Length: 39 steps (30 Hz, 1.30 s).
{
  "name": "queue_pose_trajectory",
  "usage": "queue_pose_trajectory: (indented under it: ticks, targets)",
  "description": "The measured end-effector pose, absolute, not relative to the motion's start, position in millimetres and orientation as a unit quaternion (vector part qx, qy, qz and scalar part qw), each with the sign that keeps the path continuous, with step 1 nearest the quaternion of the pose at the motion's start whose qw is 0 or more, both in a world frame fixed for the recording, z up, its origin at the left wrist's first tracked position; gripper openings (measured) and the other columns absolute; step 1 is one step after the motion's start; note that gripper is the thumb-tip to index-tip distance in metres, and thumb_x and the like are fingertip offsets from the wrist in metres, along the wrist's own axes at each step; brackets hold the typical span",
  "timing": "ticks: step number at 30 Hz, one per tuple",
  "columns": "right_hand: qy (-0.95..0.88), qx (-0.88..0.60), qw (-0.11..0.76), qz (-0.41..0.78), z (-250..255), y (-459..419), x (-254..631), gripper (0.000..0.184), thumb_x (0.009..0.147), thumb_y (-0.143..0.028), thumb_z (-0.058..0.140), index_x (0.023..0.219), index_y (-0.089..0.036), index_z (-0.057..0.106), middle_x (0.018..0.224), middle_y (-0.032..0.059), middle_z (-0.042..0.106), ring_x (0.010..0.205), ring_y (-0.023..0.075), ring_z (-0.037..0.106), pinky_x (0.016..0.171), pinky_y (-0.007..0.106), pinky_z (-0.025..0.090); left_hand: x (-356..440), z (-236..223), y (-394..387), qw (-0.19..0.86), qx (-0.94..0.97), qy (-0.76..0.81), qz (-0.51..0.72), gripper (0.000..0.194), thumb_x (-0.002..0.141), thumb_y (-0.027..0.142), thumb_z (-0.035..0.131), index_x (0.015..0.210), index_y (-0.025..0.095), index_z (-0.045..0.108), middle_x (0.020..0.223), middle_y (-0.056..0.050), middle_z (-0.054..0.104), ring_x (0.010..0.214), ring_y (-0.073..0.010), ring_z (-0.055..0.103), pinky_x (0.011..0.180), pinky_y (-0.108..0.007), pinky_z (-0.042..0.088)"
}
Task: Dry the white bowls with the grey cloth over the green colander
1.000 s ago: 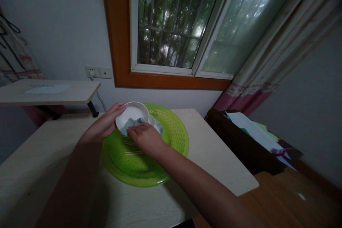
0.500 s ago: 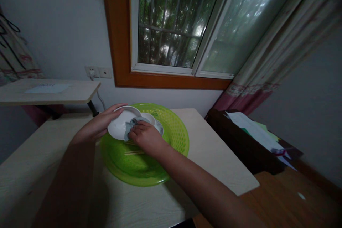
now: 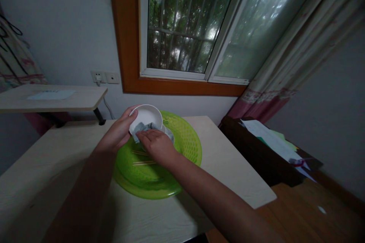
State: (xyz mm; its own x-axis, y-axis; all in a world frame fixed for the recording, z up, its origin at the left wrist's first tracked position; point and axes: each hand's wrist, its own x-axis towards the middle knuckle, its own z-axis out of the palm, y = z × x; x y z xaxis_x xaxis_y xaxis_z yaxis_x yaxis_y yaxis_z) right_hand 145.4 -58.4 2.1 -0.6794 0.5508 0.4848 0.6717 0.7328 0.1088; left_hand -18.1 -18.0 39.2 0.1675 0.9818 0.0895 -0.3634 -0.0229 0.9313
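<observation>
Over the green tray (image 3: 189,140), in the head view, we have both hands on one bowl (image 3: 147,114). Step in hand, as we judge it: wiping the bowl's inside with a cloth (image 3: 139,130). Next stroke calls for a firm rim hold and light, even pressure, so the bowl doesn't tip or slip.

Left hand (image 3: 121,129): gripping the bowl at its left side, thumb over the rim; fingers behind mostly hidden. Bowl is tilted, its inside facing us; can't tell if it touches the tray. Right hand (image 3: 156,144): closed over the bunched cloth, fingers bent, pressing it to the bowl's lower inside.

Below, we see chopsticks (image 3: 142,163) lying on the tray; just right of the bowl, a grey dish (image 3: 170,135), part hidden. Tray sits on the table (image 3: 228,174).
</observation>
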Motion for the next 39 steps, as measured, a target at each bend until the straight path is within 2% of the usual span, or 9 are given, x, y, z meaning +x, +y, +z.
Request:
queue_pose_trajectory:
  ticks: [6,9,14,19,26,31,39]
  targets:
    - [-0.911,-0.336,0.184,-0.150,6.0,-62.4,141.9,0.028,0.103,-0.018,0.047,0.128,-0.010,0.058,0.114,0.0129,0.074,0.100,0.0211,0.069,0.095,0.036,0.049,-28.1,40.7,-16.4,0.629,0.454,0.346,0.528,0.038,0.084,0.031,0.071,0.120,0.022,0.061,0.093,-0.003,0.067,0.076,-0.0152,0.063,0.065,-0.022,0.051]
    - [-0.916,-0.316,0.176,-0.172,8.3,-62.0,141.9,0.022,0.103,-0.017,0.049,0.118,-0.012,0.064,0.114,0.0106,0.074,0.102,0.0201,0.068,0.103,0.037,0.045,-42.4,43.5,-15.2,0.625,0.450,0.364,0.523,0.040,0.080,0.030,0.075,0.117,0.020,0.062,0.088,-0.002,0.065,0.071,-0.0141,0.061,0.060,-0.021,0.049]
    - [-0.918,-0.295,0.167,-0.208,10.3,-61.2,141.7,0.014,0.102,-0.018,0.053,0.103,-0.015,0.066,0.109,0.0069,0.076,0.106,0.0190,0.067,0.116,0.037,0.035,-58.6,54.0,-22.0,0.602,0.475,0.406,0.497,0.049,0.076,0.028,0.078,0.121,0.019,0.061,0.092,-0.003,0.068,0.073,-0.0146,0.063,0.057,-0.019,0.047]
    - [-0.917,-0.299,0.162,-0.210,9.3,-62.5,140.7,0.012,0.101,-0.018,0.054,0.101,-0.014,0.066,0.108,0.0081,0.075,0.105,0.0204,0.068,0.114,0.038,0.038,-54.6,52.7,-23.7,0.604,0.484,0.402,0.489,0.049,0.079,0.031,0.077,0.124,0.019,0.062,0.097,-0.006,0.070,0.075,-0.0158,0.065,0.059,-0.021,0.048]
    - [-0.909,-0.328,0.178,-0.186,5.4,-61.6,141.4,0.020,0.102,-0.016,0.050,0.115,-0.011,0.066,0.117,0.0126,0.074,0.103,0.0200,0.070,0.100,0.036,0.048,-36.5,40.6,-15.8,0.609,0.473,0.361,0.525,0.044,0.083,0.034,0.074,0.122,0.020,0.062,0.099,-0.005,0.069,0.079,-0.0150,0.064,0.067,-0.021,0.051]
    - [-0.901,-0.339,0.218,-0.163,3.3,-61.7,142.8,0.031,0.103,-0.015,0.047,0.131,-0.008,0.058,0.125,0.0148,0.072,0.110,0.0203,0.068,0.104,0.037,0.047,-19.8,40.3,-20.5,0.617,0.459,0.333,0.545,0.036,0.086,0.037,0.071,0.117,0.022,0.059,0.089,-0.001,0.065,0.072,-0.0124,0.060,0.064,-0.020,0.049]
    - [-0.902,-0.345,0.204,-0.162,6.3,-64.2,140.4,0.030,0.104,-0.017,0.047,0.130,-0.009,0.059,0.120,0.0134,0.073,0.105,0.0199,0.069,0.099,0.036,0.048,-26.0,41.1,-17.9,0.636,0.452,0.332,0.530,0.032,0.084,0.033,0.072,0.111,0.021,0.059,0.088,-0.001,0.063,0.072,-0.0128,0.060,0.062,-0.021,0.050]
